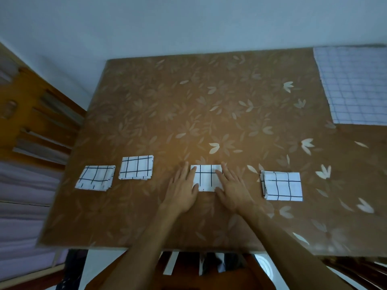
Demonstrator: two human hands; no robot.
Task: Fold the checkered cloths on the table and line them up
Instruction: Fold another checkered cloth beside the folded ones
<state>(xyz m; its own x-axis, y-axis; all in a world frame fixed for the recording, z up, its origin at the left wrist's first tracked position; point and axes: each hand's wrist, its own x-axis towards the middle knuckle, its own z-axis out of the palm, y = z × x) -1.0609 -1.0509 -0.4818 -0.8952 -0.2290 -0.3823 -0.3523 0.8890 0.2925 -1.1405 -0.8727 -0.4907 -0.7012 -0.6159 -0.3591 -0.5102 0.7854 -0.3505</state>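
The main risk is that the row ends up crooked. If the left hand (184, 190) and right hand (232, 190) slide the middle folded cloth (206, 177) rather than lift off cleanly, the stacked layers could shear and fan out at the edges, and the glossy, leaf-patterned counter (209, 101) looks slick enough to let the whole packet skate. Uneven pressure from one hand could also twist it out of square. Lifting off too quickly may let the top fold spring up.

Both hands lie flat with fingers straight and slightly spread. They press on the left and right edges of that cloth and grip nothing.

The cloths are white with a thin dark grid. Four are folded into small rectangles along the near part of the counter. The far-left cloth (95, 177) sits skewed, with its layers stepped at the right edge. The second cloth (136, 167), just beside it, lies farther back than its neighbours. The right-hand cloth (282, 186) lies well apart from the middle one, with its layers showing along its left side. A larger unfolded checkered cloth (356, 84) lies spread on the far right corner, so the folding does not look finished.
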